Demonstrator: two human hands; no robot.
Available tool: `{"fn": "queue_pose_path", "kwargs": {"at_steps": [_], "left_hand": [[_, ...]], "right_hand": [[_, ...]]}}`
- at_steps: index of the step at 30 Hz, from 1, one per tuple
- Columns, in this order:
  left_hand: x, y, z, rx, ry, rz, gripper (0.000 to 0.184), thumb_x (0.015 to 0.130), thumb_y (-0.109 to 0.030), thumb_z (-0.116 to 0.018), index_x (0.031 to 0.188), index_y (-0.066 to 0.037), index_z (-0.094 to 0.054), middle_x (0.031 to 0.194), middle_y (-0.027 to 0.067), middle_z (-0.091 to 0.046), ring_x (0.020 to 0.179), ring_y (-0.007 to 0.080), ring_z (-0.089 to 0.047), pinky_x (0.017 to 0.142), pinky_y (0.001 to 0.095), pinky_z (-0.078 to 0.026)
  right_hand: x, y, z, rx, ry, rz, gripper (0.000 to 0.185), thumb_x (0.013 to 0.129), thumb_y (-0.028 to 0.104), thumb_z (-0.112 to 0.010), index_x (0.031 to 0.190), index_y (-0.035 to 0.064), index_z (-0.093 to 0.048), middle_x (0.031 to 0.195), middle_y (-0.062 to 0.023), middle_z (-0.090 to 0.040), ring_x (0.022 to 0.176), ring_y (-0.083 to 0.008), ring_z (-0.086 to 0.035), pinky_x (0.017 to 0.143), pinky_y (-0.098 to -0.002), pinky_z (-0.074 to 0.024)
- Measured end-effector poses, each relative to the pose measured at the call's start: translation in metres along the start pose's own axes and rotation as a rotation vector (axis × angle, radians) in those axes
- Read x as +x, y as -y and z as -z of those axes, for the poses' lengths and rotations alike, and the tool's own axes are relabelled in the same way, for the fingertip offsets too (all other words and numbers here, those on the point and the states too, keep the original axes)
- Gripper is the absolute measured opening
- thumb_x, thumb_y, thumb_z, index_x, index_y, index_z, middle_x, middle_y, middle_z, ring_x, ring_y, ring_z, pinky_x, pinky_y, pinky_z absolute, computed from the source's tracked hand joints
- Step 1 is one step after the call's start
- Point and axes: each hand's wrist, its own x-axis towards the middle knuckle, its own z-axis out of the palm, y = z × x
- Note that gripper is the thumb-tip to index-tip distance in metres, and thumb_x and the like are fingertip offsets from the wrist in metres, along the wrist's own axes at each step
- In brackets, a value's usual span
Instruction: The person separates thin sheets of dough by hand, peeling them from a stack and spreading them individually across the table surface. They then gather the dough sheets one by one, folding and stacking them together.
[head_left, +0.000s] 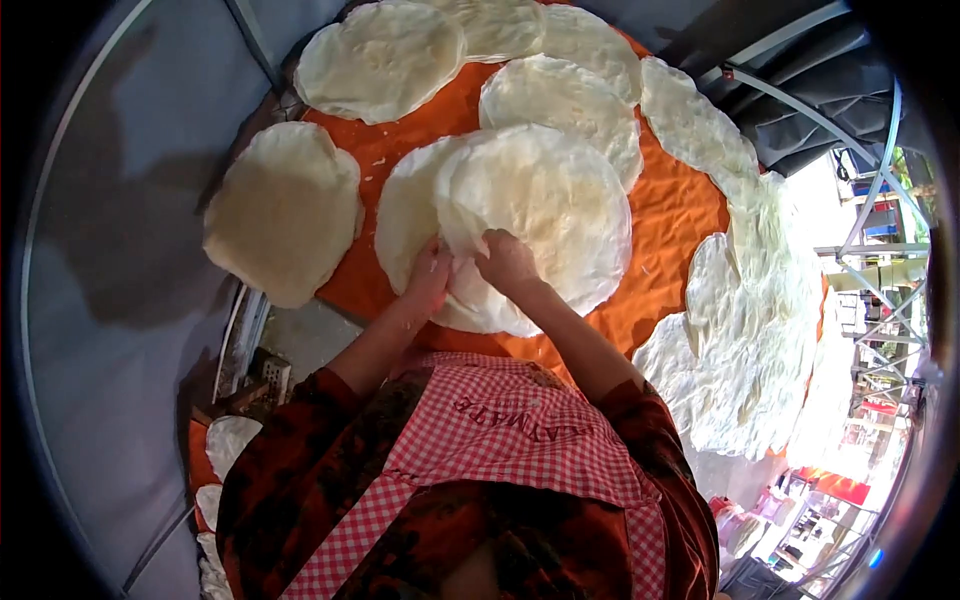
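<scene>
Two large, thin round flatbreads overlap in front of me on an orange cloth [668, 215]. The upper flatbread [550, 205] lies to the right and covers much of the lower flatbread [405, 205]. My right hand [507, 264] is closed, pinching the upper flatbread near its left edge, where it lifts and folds a little. Close beside it, my left hand [432, 275] has its fingers drawn together at the same edge, over the lower flatbread. Its fingertips are partly hidden by the folded edge.
More flatbreads surround the pair: a stack [285, 215] at left, another stack [382, 60] at upper left, and overlapping sheets [750, 330] along the right. Grey fabric walls [120, 200] enclose the left side. Metal frame poles [870, 200] stand at right, with bright daylight beyond.
</scene>
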Motion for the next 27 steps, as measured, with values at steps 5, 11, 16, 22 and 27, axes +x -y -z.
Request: {"fn": "queue_pose_path", "kwargs": {"at_steps": [5, 11, 16, 22, 27], "left_hand": [[-0.011, -0.012, -0.011, 0.055, 0.068, -0.1, 0.031, 0.09, -0.014, -0.055, 0.12, -0.004, -0.05, 0.102, 0.0017, -0.058, 0.089, 0.0099, -0.054, 0.073, 0.0237, -0.046], [-0.005, -0.008, -0.013, 0.146, 0.113, -0.243, 0.033, 0.091, -0.012, -0.052, 0.122, -0.003, -0.05, 0.112, 0.0036, -0.058, 0.099, 0.0151, -0.055, 0.082, 0.0285, -0.046], [-0.01, -0.012, -0.015, 0.099, 0.022, -0.181, 0.03, 0.092, -0.01, -0.05, 0.12, -0.002, -0.048, 0.112, 0.0058, -0.056, 0.099, 0.0139, -0.054, 0.083, 0.0278, -0.046], [0.002, 0.02, -0.012, 0.123, 0.083, -0.335, 0.034, 0.094, -0.016, -0.047, 0.126, -0.003, -0.045, 0.114, 0.0051, -0.054, 0.104, 0.0152, -0.051, 0.088, 0.0288, -0.044], [0.06, 0.04, 0.068, -0.324, 0.094, -0.209, 0.03, 0.094, -0.02, -0.048, 0.12, -0.005, -0.047, 0.107, 0.006, -0.057, 0.094, 0.0193, -0.056, 0.077, 0.0316, -0.049]], "right_hand": [[0.001, 0.015, 0.016, 0.082, -0.135, 0.029, 0.011, 0.075, 0.011, -0.056, 0.083, 0.0043, -0.06, 0.081, -0.0195, -0.061, 0.077, -0.0386, -0.06, 0.069, -0.0441, -0.0496], [0.016, 0.015, 0.027, 0.178, -0.399, 0.021, 0.008, 0.076, 0.005, -0.054, 0.081, 0.0039, -0.061, 0.075, -0.0202, -0.06, 0.071, -0.0388, -0.06, 0.062, -0.0435, -0.0476], [0.005, 0.039, 0.037, 0.095, -0.341, 0.145, 0.009, 0.078, 0.006, -0.054, 0.083, 0.0014, -0.06, 0.08, -0.021, -0.061, 0.07, -0.0393, -0.06, 0.06, -0.0421, -0.0494], [0.015, 0.063, 0.03, -0.034, 0.189, -0.207, 0.035, 0.084, 0.032, -0.054, 0.103, 0.0028, -0.056, 0.092, -0.0195, -0.064, 0.088, -0.0367, -0.063, 0.077, -0.0432, -0.0508], [0.027, 0.007, 0.078, 0.098, -0.127, -0.005, 0.017, 0.077, 0.012, -0.05, 0.083, 0.0027, -0.063, 0.082, -0.0211, -0.064, 0.082, -0.0379, -0.062, 0.073, -0.0459, -0.0492]]}}
